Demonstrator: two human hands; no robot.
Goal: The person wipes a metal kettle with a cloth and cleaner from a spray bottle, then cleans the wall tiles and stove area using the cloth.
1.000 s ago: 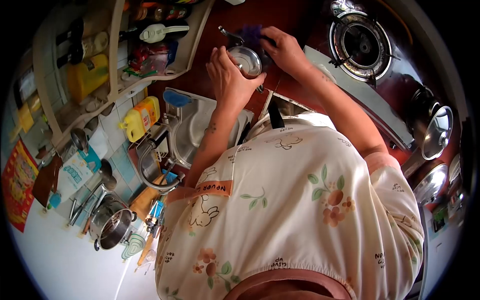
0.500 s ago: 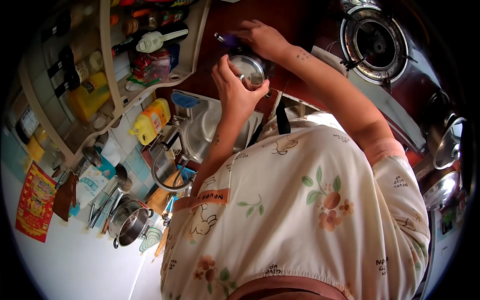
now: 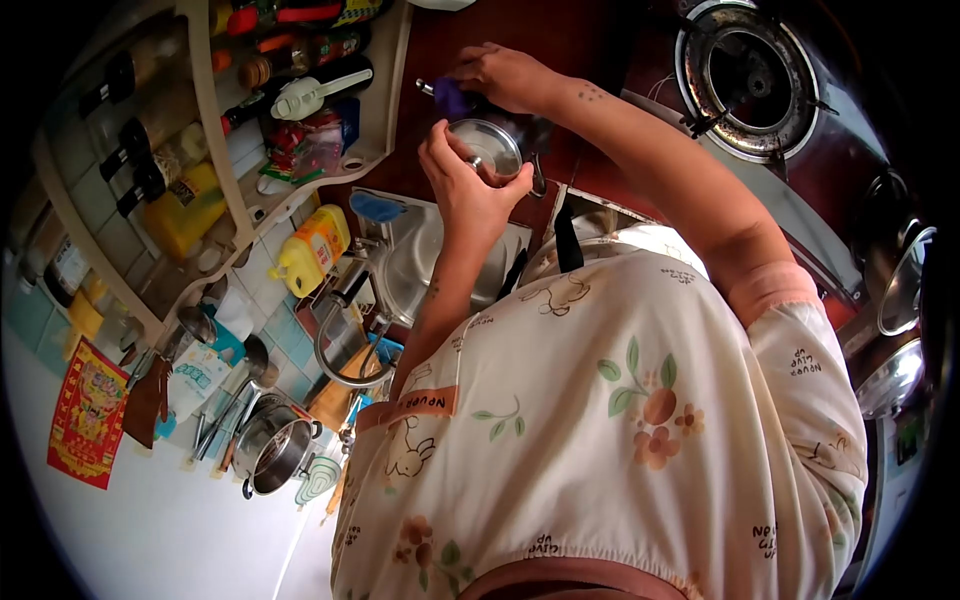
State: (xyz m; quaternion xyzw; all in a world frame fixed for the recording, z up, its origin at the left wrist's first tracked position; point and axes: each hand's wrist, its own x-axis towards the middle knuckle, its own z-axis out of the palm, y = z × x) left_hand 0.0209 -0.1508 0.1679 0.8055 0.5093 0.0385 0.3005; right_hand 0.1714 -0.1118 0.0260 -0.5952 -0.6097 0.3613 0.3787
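Note:
My left hand (image 3: 465,185) is closed around the rim of a round, see-through lid (image 3: 487,150) with a shiny metal edge and a small knob, thumb on one side and fingers on the other. Just beyond it, my right hand (image 3: 500,78) has its fingers curled over a purple item (image 3: 452,98) with a short metallic end sticking out to the left. What kind of thing the purple item is, I cannot make out. A dark object under the lid is mostly hidden.
On the left lie a steel sink (image 3: 415,250) with a curved faucet (image 3: 325,335) and a yellow jug (image 3: 312,250). A shelf (image 3: 235,200) holds bottles and packets. At upper right is a gas burner (image 3: 750,80). A steel pot (image 3: 275,455) is at lower left.
Both hands have shifted slightly left, the lid and purple item with them. The lid also sits a little lower in view. The camera view has turned slightly.

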